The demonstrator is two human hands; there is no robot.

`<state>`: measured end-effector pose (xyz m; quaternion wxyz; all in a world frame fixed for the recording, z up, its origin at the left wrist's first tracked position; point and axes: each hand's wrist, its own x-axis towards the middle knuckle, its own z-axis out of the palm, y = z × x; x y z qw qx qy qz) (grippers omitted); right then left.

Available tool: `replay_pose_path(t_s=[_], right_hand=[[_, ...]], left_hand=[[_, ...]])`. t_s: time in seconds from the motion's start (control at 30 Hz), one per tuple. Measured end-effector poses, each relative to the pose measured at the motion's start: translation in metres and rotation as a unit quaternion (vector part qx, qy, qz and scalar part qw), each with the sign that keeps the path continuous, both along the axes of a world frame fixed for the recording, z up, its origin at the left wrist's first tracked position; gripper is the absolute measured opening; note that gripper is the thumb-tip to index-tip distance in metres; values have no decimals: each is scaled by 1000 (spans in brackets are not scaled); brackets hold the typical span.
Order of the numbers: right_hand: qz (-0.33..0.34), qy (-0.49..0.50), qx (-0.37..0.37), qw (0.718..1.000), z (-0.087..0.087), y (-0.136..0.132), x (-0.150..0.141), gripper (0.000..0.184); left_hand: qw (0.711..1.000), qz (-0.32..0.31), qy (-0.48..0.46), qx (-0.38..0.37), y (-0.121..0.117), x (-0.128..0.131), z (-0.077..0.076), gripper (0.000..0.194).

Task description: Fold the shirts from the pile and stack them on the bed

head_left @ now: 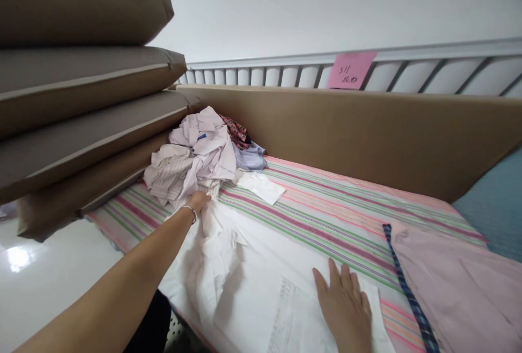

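A white shirt [253,266] is spread over the striped sheet in front of me, with a patterned strip running down its lower middle. My left hand [198,202] reaches to the far left, fingers closed on a bunched, slightly raised part of this shirt. It is right beside a heap of crumpled clothes [212,146]. My right hand [346,301] lies flat on the shirt's right part, palm down and fingers spread, gripping nothing. A bracelet [191,212] circles my left wrist.
Stacked brown cushions [93,75] rise at the left. A tan panel [326,130] stands along the back, a pink note [351,70] above it. A small white folded cloth [261,185] lies by the heap; a pink garment [460,282] lies on the striped sheet [318,209] at right.
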<state>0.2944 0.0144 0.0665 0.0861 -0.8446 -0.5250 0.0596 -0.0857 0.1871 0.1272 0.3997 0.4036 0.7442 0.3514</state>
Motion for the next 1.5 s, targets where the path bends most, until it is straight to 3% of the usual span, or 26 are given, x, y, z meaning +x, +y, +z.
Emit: replay_pose_path(t_s=[0.17, 0.37, 0.57, 0.73, 0.83, 0.97, 1.07, 1.17, 1.33, 1.4, 1.5], right_hand=[[8, -1, 9, 1000, 0, 0, 2, 73], [6, 2, 2, 1000, 2, -1, 2, 75], [-2, 7, -6, 1000, 3, -1, 2, 74], [1, 15, 14, 1000, -1, 1, 4, 75], [6, 30, 19, 999, 1, 1, 6, 75], [10, 50, 76, 996, 15, 1, 5, 71], [31, 71, 141, 987, 30, -2, 1, 67], [57, 107, 197, 973, 43, -8, -8, 63], [121, 238, 260, 928, 49, -24, -37, 52], [160, 297, 276, 900, 50, -33, -55, 47], [222, 394, 245, 858, 51, -49, -85, 42]], left_hand=[[990, 5, -122, -72, 7, -5, 8, 33], [978, 36, -206, -9, 7, 4, -6, 28], [975, 79, -198, 69, 6, 9, -28, 30], [984, 56, -145, 88, -1, 15, -16, 24], [988, 51, -84, 119, -24, 10, 2, 27], [994, 23, -28, 100, -94, -3, 20, 30], [999, -42, -28, 17, -156, -1, 21, 35], [994, -103, 2, -26, -192, 13, 15, 39], [991, -119, 59, 31, -193, 32, 8, 37], [992, -126, 12, 23, -191, 35, 12, 37], [986, -148, -72, 34, -192, 41, 23, 36]])
